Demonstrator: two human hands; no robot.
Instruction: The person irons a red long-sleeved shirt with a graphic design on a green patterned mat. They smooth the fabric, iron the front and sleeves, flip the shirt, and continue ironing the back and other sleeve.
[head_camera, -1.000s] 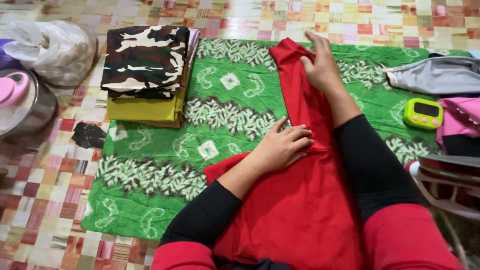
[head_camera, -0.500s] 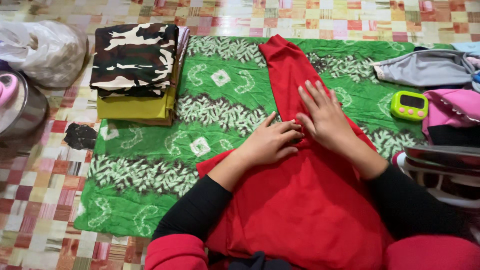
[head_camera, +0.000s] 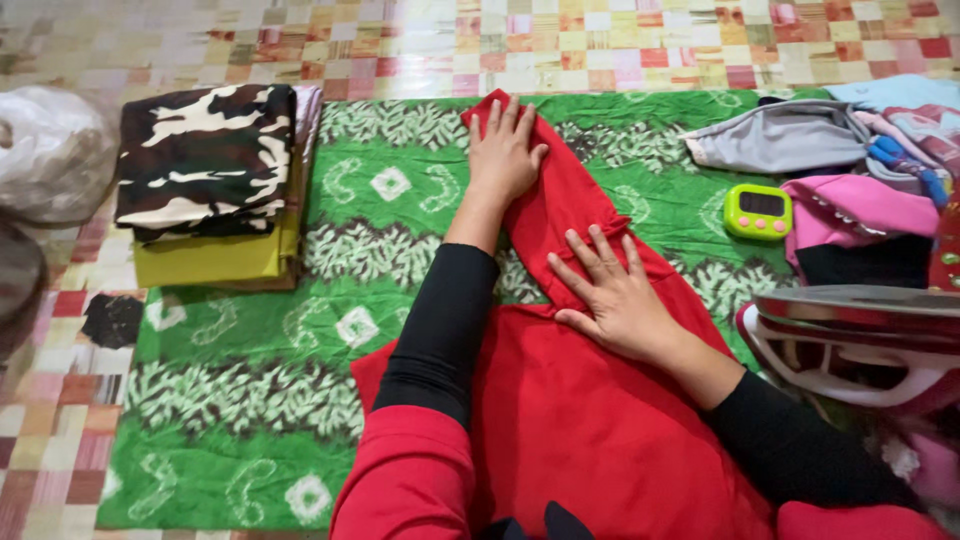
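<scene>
While both palms press down, each line below takes one part of the scene, from the garment outward.

Red garment: the red garment (head_camera: 590, 400) lies spread on the green patterned cloth (head_camera: 250, 400), its body near the person and one long sleeve running away toward the far edge of the cloth.

Left hand: the left hand (head_camera: 505, 150) rests flat on the far end of the sleeve, fingers stretched out and together, gripping nothing.

Right hand: the right hand (head_camera: 612, 295) lies flat where sleeve meets body, fingers spread loose, pinning the fabric rather than grasping it.

Sleeve state: a small ridge shows in the sleeve between the two hands, just beyond the right fingertips.

Risk, crease: if that ridge is pressed down as it lies, I judge it would set as a wrinkle, because the fabric is bunched there.

Risk, slip: the green cloth is itself rumpled, so a hard push along the sleeve could drag it and skew the garment.

Left side: a folded stack (head_camera: 205, 185) topped with camouflage fabric sits on the cloth's edge, well apart from the hands.

Right side: a small green timer (head_camera: 758, 211) lies near a grey garment (head_camera: 780, 135) and a pink pile (head_camera: 860, 215).

Floor: patchwork tile flooring (head_camera: 600, 40) surrounds everything.
</scene>
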